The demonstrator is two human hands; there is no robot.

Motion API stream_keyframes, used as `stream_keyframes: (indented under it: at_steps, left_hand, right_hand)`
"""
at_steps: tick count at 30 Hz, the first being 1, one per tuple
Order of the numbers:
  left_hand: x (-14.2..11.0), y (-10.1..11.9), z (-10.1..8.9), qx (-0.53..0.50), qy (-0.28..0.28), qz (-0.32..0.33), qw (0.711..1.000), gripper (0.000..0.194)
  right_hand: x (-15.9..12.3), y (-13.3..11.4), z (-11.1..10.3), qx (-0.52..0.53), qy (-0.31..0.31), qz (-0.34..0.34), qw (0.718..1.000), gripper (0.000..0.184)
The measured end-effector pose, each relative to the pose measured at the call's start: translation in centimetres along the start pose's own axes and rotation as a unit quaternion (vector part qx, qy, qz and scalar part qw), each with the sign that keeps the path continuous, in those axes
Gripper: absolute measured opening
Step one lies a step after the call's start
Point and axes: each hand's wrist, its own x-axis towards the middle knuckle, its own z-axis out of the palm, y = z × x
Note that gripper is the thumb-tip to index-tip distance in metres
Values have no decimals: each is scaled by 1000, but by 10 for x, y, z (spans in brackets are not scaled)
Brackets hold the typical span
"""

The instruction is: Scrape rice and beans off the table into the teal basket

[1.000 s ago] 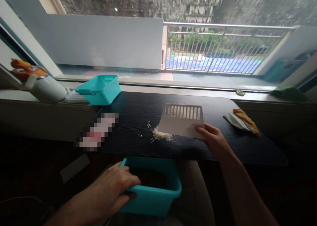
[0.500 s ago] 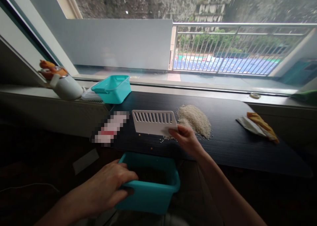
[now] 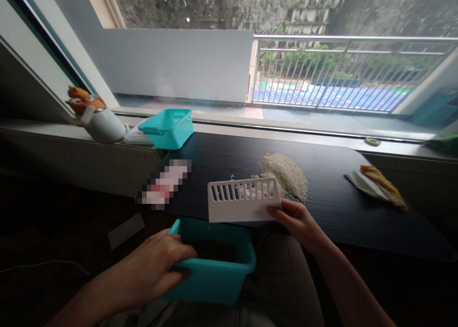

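Observation:
My left hand (image 3: 168, 260) is closed on the near left rim of a teal plastic bin (image 3: 214, 281), which sits over my lap just below the table edge. Its dim inside holds a dark, grainy layer I cannot make out well. In my right hand (image 3: 295, 217) is a white slotted plastic scraper (image 3: 238, 211), gripped at its right end, slots on the upper side. The scraper hangs over the table's near edge, right behind the bin's far rim. A heap of white rice (image 3: 284, 172) lies behind the scraper and shows partly through its slots.
On the dark table (image 3: 222, 150) a second teal bin (image 3: 175, 131) stands at the back left. A blurred pink packet (image 3: 166, 184) lies left, a yellow and white wrapper (image 3: 379, 188) right. The sill bears a white pot (image 3: 105, 124) with an orange figure.
My right hand has drawn the scraper toward me and a little right, to the table's near edge. My left hand still grips the bin. The view has shifted slightly.

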Motion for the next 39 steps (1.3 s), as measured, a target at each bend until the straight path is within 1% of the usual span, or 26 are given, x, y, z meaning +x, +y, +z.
stream_keyframes:
  at_steps: [1,2,4,6,7,8,10,13,15,20,23,30,36,39]
  left_hand:
    - [1,2,0,1,-2,0,1000,24]
    - [3,5,1,2,-4,0,1000,23]
    - [7,11,2,4,-10,2,1000,21]
    - [12,18,3,4,-17,10,1000,21]
    - [14,21,4,3,-20,15,1000,22]
    - [17,25,5,1,-23,20,1000,23]
    - [21,30,5,-1,-34,26,999,24]
    - [25,34,5,3,-45,33,998,23]
    - [26,36,5,10,-47,32,998,23]
    - [28,36,6,15,-58,20,998,26]
    - [28,34,7,15,-56,24,998,24]
    - [28,31,9,0,-37,39,999,23]
    - [27,29,10,-2,-30,39,999,23]
    - [26,30,9,-2,-32,36,999,23]
  right_hand:
    - [-4,-1,-3,-1,11,4,1000,26]
    - [-8,-2,-6,0,37,2,999,25]
    - [-12,-3,-12,8,124,-13,992,24]
    - [-14,-2,-20,18,222,-27,975,24]
    - [-13,-1,-24,22,261,-30,965,25]
    - [-13,1,-28,25,288,-29,957,26]
    - [-10,5,-37,30,317,-25,948,27]
    - [-6,10,-47,34,325,-20,945,27]
    - [-2,9,-49,38,325,-22,945,28]
    - [11,5,-45,44,300,-20,953,34]
    - [14,6,-42,49,287,-15,957,33]
    - [7,4,-42,84,245,17,966,27]
    - [8,4,-43,76,238,23,968,30]
    - [7,5,-45,81,224,28,971,30]
